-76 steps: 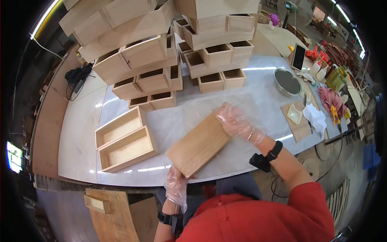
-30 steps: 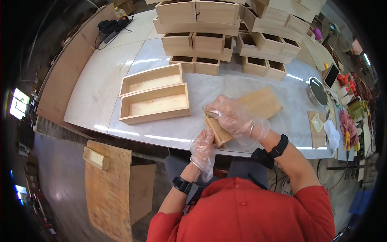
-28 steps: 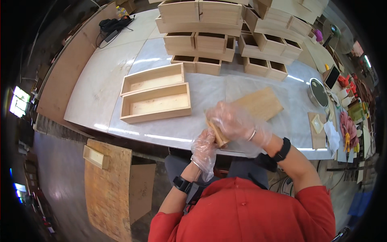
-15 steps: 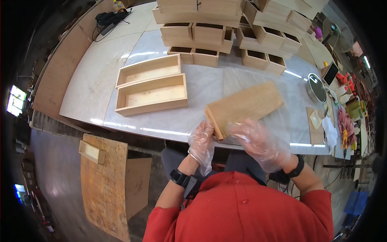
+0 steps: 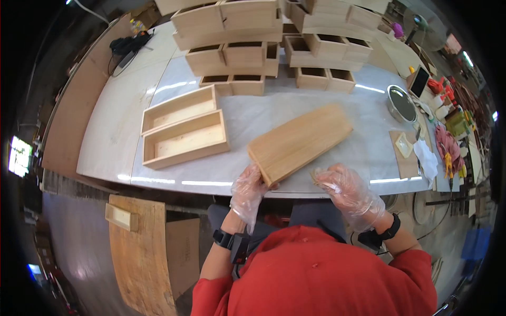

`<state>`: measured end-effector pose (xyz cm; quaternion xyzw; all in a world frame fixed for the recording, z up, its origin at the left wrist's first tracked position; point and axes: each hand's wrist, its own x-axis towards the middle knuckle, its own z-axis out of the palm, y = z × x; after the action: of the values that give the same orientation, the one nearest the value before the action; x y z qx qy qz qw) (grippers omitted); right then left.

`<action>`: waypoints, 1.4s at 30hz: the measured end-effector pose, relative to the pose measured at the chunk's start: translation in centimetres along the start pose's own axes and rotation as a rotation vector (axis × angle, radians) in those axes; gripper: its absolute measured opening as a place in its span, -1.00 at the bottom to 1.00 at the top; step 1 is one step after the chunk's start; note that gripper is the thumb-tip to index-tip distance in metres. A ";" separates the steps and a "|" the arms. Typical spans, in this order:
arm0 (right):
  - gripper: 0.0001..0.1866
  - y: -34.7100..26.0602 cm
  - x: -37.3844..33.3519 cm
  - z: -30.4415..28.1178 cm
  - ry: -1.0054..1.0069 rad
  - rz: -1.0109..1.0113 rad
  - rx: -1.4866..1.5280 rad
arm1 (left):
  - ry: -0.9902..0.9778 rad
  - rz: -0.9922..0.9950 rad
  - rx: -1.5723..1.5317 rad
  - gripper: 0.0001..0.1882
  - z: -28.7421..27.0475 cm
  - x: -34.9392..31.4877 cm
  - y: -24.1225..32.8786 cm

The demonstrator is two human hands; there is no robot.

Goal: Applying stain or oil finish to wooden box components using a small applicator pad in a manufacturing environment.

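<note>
- Wooden box (image 5: pixel 300 141): on the worktop (image 5: pixel 369 121), set diagonally, broad flat panel up, near-left corner in the left hand (image 5: pixel 249 192).
- Left hand: clamped on that corner, some fingers hidden beneath; forearm up from the lower edge.
- Right hand (image 5: pixel 348 195): right of the box's near end, apart from it, at the table's front edge; thumb and fingers together on a small pale wad (image 5: pixel 318 178), kind unclear.
- Both hands: thin, clear, wrinkled plastic gloves.
- Box: tan, fine lengthwise grain, long rectangular shape.
- Worktop: smooth, greyish, shiny.
- Left: two open-topped wooden trays (image 5: pixel 190 156), paler, side by side.
</note>
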<state>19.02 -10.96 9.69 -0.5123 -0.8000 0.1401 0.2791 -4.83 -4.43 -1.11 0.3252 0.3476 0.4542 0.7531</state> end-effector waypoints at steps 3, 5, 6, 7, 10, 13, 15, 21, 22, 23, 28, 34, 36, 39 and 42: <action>-0.79 2.3 -1.1 0.5 0.070 0.090 0.069 | -0.103 -0.043 -0.313 -0.50 0.7 -0.1 1.0; -0.79 2.9 -1.9 0.5 0.075 0.127 0.204 | -0.101 -0.034 -0.303 -0.50 0.8 -0.6 1.1; -0.80 2.8 -2.0 0.5 0.079 0.133 0.184 | -0.090 -0.024 -0.297 -0.50 0.8 -1.2 1.1; -0.81 2.6 -1.9 0.7 0.080 0.125 0.177 | -0.143 -0.003 -0.353 -0.49 1.1 -1.5 1.3; -0.81 4.1 -3.3 1.4 0.138 0.105 0.081 | -0.281 0.106 -0.377 -0.45 0.8 -1.1 0.5; -0.81 4.3 -3.3 0.8 0.203 0.004 0.188 | -0.270 0.122 -0.360 -0.39 2.3 -4.4 5.0; -0.83 3.8 -2.7 0.4 0.087 0.140 0.258 | -0.181 0.196 -0.352 -0.37 1.2 -7.7 7.5; -0.89 0.9 0.5 2.3 -0.037 0.025 0.393 | 0.629 0.576 0.237 -0.56 -7.6 -22.8 12.3; -0.88 0.5 1.0 3.0 -0.047 -0.026 0.376 | 0.957 0.468 0.515 -0.59 -8.8 -24.8 13.3; -0.88 -0.1 1.6 3.7 -0.051 -0.033 0.378 | 0.972 0.591 0.434 -0.65 -9.3 -25.9 14.1; -0.81 -4.2 4.8 5.7 -0.234 -0.221 0.242 | 1.258 0.467 0.786 -0.79 -21.8 -32.4 12.0; -0.84 -5.5 7.1 8.0 -0.280 -0.275 0.070 | 1.643 -0.048 1.271 -0.87 -35.7 -32.9 9.6; -0.78 -5.2 8.1 8.5 -0.409 -0.245 0.043 | 1.636 -0.130 1.396 -0.83 -41.3 -33.6 7.0; -0.79 -7.7 10.5 10.0 -0.463 -0.251 -0.010 | 1.561 -0.310 1.529 -0.86 -45.2 -32.3 6.6; -0.81 -6.8 10.5 12.1 -0.419 -0.107 0.187 | 1.488 -0.479 1.636 -0.74 -47.4 -30.7 6.3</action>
<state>3.46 -3.76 6.56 -0.4007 -0.8501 0.3019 0.1600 -57.20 -21.76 -14.96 0.2943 0.9555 0.0150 -0.0122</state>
